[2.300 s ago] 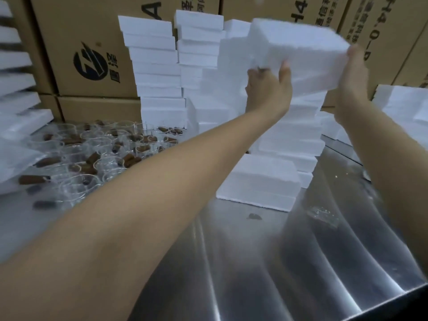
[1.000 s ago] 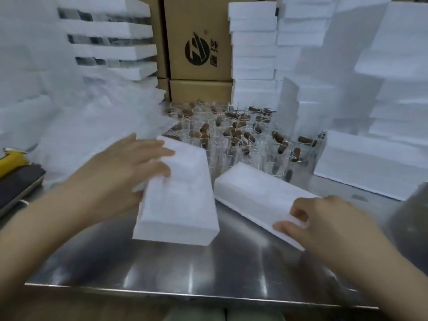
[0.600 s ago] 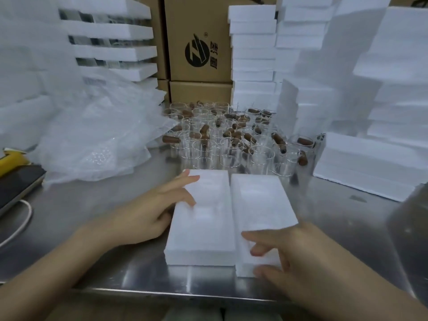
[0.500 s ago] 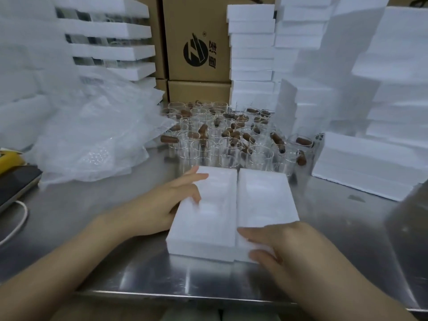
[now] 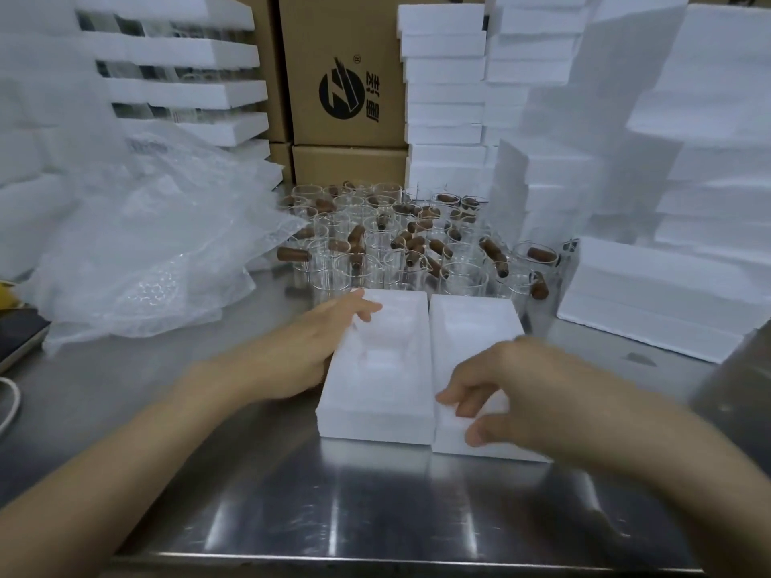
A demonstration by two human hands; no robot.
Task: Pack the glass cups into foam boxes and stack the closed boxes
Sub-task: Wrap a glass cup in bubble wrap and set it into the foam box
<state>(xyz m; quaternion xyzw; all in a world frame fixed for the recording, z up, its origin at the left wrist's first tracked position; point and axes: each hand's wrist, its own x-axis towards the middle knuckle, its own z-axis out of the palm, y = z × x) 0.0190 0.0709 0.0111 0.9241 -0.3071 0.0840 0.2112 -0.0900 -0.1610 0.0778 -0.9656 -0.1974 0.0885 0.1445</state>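
Two white foam box halves lie side by side, hollows up, on the steel table: the left half [image 5: 384, 394] and the right half [image 5: 467, 327]. My left hand [image 5: 308, 348] rests with straight fingers along the left half's left edge. My right hand [image 5: 525, 390] hovers over the near end of the right half, fingers loosely curled, fingertips just touching the foam; it is blurred. Both hollows hold nothing. Behind them stands a cluster of several glass cups [image 5: 367, 244] with brown handles.
Tall stacks of foam boxes [image 5: 709, 160] rise at the right and back, with a low stack [image 5: 651, 302] beside the cups. Crumpled bubble wrap [image 5: 137, 244] fills the left. Cardboard cartons [image 5: 346, 77] stand behind. The table's front edge [image 5: 375, 556] runs close to me.
A closed box was set on the right stack. Then a foam box was brought down and laid open as two halves. The right hand's fingers have since lifted and curled.
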